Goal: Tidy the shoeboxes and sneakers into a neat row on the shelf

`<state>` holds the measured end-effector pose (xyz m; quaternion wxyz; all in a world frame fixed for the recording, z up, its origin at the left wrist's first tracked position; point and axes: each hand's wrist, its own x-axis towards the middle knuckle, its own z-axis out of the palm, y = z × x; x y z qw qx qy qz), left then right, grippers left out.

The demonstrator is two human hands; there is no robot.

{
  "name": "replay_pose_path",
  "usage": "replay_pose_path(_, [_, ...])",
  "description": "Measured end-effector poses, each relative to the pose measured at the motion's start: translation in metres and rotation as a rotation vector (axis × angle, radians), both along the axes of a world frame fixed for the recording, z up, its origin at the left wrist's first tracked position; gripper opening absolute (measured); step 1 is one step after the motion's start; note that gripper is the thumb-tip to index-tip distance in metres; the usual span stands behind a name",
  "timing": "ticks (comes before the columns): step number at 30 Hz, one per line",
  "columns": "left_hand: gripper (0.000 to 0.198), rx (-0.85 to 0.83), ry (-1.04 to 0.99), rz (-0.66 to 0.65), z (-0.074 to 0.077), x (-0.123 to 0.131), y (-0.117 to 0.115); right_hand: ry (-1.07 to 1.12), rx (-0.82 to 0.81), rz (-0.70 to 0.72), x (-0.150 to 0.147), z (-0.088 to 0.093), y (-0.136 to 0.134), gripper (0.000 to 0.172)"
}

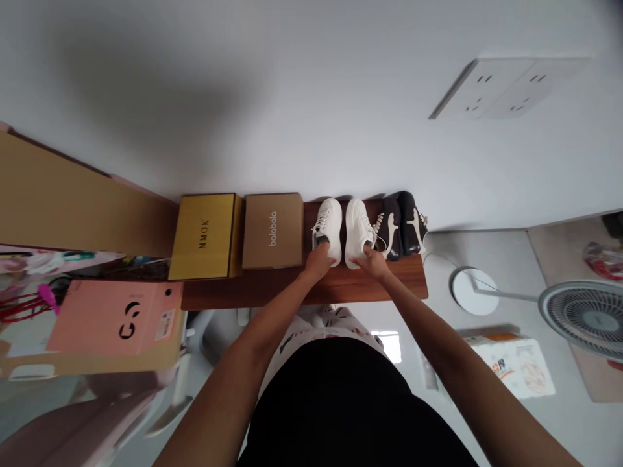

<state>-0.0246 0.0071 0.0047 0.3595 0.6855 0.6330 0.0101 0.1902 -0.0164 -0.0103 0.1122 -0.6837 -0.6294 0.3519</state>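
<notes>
Two white sneakers stand side by side on a reddish-brown wooden shelf top (272,285), toes toward the wall. My left hand (318,261) grips the heel of the left white sneaker (331,224), its fingers inside the opening. At the heel of the right white sneaker (357,224), my right hand (374,263) is closed with the thumb on the outside. Just right of it is a pair of dark brown shoes with cream trim and laces, the nearer dark shoe (392,224) and the farther dark shoe (409,217).
Left on the shelf sit a brown balabala box (272,253) and a yellow MMOK box (195,253). A pink box (107,318) lies farther left. On the right are a white fan (591,318), a floor package (516,370) and wall sockets (506,87).
</notes>
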Motion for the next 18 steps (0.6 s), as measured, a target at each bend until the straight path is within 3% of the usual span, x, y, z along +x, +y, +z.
replay_pose_path(6, [0.036,0.008,0.136,-0.084,0.009,0.015,0.001,-0.390,-0.071,0.212,-0.021,0.023,0.013,0.029])
replay_pose_path(11, [0.036,0.027,0.203,-0.069,0.005,0.030,0.007,-0.464,-0.138,0.292,-0.039,0.028,0.022,0.029])
replay_pose_path(18, [0.033,0.029,0.169,0.002,-0.004,0.039,0.004,-0.478,-0.209,0.292,-0.048,0.025,0.032,0.028])
